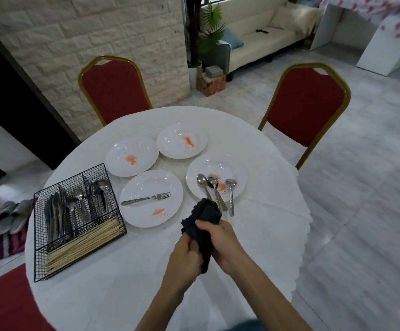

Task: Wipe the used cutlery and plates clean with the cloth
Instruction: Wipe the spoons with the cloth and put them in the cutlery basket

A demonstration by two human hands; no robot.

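Cloth: the crumpled black cloth point(205, 218) is held above the white round table point(122, 295).
Hands: the left hand point(185, 258) and right hand point(221, 244) are both curled round it.
Spoons: three steel spoons point(215, 187) are laid on a stained white plate point(239, 168).

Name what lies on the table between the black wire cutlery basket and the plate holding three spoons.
A white plate carrying a fork and an orange smear, shown in the head view.

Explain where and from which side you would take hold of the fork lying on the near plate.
Grip the fork by its handle end, coming from the left: the handle points toward the plate's left rim, tines point right. It lies flat, so pinch its narrow edges.
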